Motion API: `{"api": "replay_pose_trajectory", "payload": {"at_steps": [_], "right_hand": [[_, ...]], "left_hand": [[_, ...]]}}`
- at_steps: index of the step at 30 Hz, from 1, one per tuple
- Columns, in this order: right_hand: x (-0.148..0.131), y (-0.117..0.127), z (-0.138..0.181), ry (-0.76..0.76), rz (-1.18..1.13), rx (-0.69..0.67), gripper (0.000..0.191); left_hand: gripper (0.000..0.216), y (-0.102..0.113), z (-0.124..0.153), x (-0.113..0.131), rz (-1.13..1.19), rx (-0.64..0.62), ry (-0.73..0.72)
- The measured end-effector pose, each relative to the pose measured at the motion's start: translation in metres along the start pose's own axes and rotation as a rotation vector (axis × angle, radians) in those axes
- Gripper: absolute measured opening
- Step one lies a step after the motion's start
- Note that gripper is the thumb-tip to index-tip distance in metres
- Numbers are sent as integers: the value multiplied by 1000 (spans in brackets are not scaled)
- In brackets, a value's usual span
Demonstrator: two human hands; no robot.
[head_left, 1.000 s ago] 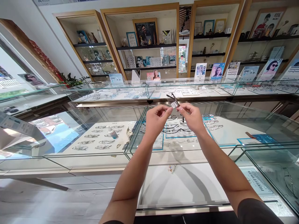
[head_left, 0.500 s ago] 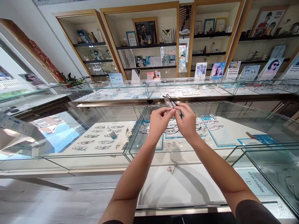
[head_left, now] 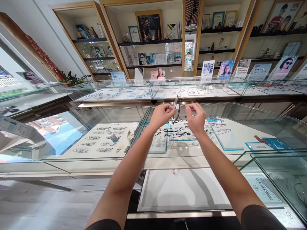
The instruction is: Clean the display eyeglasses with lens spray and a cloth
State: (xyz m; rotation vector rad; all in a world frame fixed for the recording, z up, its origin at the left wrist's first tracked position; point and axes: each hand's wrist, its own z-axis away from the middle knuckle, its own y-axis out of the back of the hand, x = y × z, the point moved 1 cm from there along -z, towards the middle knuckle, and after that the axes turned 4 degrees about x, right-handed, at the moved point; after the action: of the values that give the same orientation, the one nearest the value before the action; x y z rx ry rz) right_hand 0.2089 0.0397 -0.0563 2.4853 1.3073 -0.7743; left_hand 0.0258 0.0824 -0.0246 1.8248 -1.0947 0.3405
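An optician's shop, i.e. eyewear retail. The landmark is the near glass display case (head_left: 216,127): under its top lie rows of spectacle frames (head_left: 177,131) on white trays w/ blue borders. Left of it, a small spray bottle (head_left: 111,135), probably lens cleaner. Behind it, another glass counter (head_left: 153,89) w/ brochure stands (head_left: 225,68). Beyond that, wooden wall shelves (head_left: 148,40) w/ sunglasses posters, certificates, trophies.

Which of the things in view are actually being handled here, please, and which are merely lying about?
In hand:
- pair of glasses, pinched by the left hand
- right hand beside it, fingertips curled near the frame

Lying about:
- spray bottle inside the glass display case
- rows of spectacle frames
- leaflet stands
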Motion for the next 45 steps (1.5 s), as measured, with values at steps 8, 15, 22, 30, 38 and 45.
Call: {"api": "replay_pose_trajectory", "payload": {"at_steps": [8, 15, 22, 30, 38, 45], "right_hand": [[50, -2, 1, -131, 32, 43, 25], [47, -3, -5, -137, 39, 37, 26], [48, -4, -8, -146, 35, 29, 26], [43, -3, -10, -151, 37, 29, 26], [34, 1, -14, -166, 22, 29, 25], [30, 2, -16, -164, 13, 33, 27]], "left_hand": [[20, -35, -37, -55, -623, -440, -144], [24, -61, -48, -80, -790, -576, -190], [27, -76, -52, -90, -838, -660, -220], [23, -85, -52, -94, -839, -711, -200], [26, -83, -71, -100, -813, -665, -160], [34, -96, -78, -112, -826, -725, -74]]}}
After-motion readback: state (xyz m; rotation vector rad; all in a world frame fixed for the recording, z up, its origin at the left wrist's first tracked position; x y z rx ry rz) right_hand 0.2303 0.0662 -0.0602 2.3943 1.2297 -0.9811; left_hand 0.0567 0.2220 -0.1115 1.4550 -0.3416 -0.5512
